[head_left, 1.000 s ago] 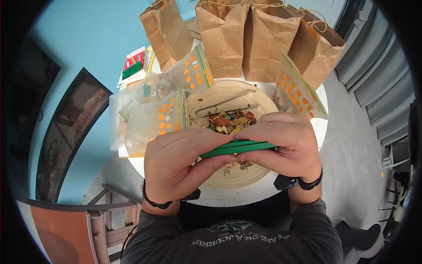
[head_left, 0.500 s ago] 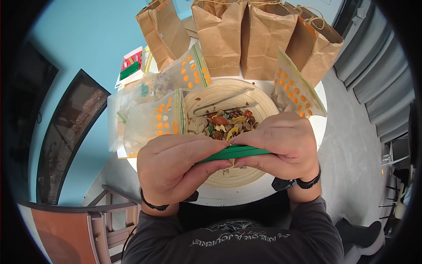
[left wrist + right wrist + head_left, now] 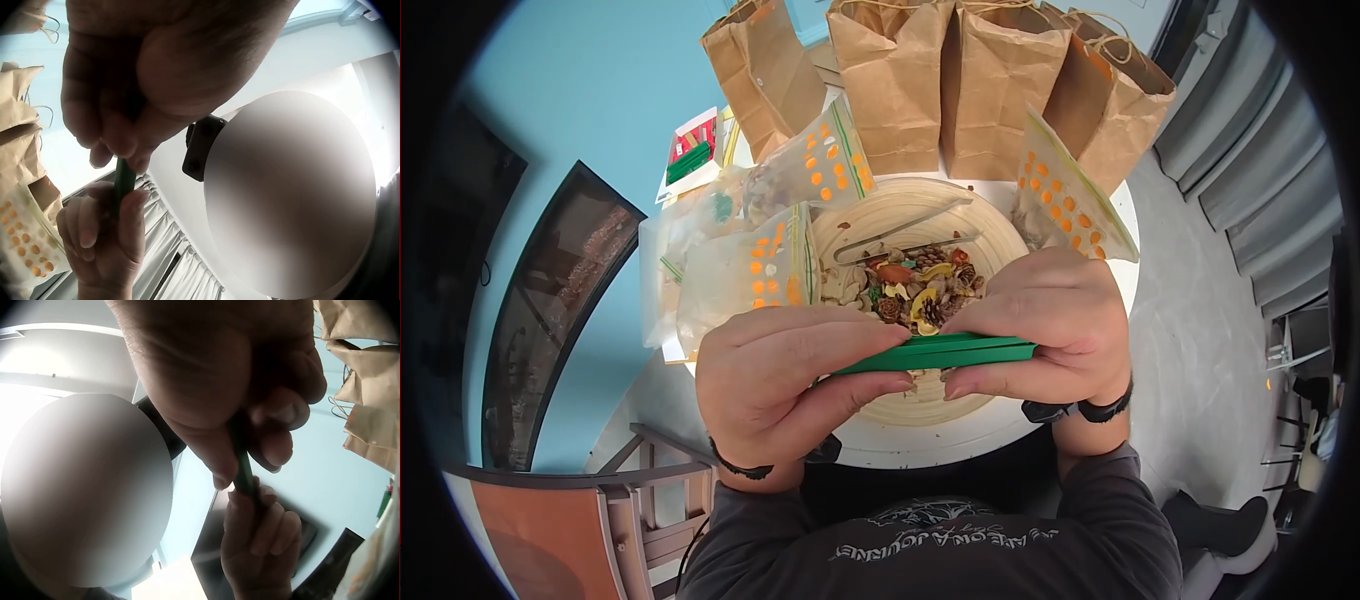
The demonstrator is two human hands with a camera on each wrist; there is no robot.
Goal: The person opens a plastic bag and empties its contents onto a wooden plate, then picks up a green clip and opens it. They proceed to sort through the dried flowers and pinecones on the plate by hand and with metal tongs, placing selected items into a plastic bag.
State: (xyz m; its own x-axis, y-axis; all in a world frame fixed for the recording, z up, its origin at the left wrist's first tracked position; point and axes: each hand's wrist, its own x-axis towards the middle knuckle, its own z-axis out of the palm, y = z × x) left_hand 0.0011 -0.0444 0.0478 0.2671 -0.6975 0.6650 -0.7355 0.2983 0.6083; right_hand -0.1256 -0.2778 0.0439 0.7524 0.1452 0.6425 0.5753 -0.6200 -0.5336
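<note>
In the head view my left hand [image 3: 775, 385] pinches one end of a flat green piece [image 3: 940, 352], fingers above and thumb below. My right hand [image 3: 1050, 325] grips its other end the same way. Thin layered edges show along the piece; much of its ends is hidden in the hands. Both wrist views show it as a narrow dark green strip [image 3: 125, 184] between the hands. Beneath lies a round wooden dish [image 3: 900, 207] with a heap of dried potpourri [image 3: 920, 285], including pine cones and yellow slices. Metal tongs [image 3: 905, 229] lie in the dish behind the heap.
Several brown paper bags [image 3: 890, 90] stand along the back of the white table [image 3: 900, 452]. Frosted zip bags with orange dots lie left [image 3: 735, 265], and another zip bag [image 3: 1065, 200] stands right of the dish. An open box [image 3: 690, 160] at far left holds green and red items.
The hands, thumb tips together half a second ago, have drawn apart along the green piece, baring more of its middle. The left hand has shifted left. The head view has shifted slightly.
</note>
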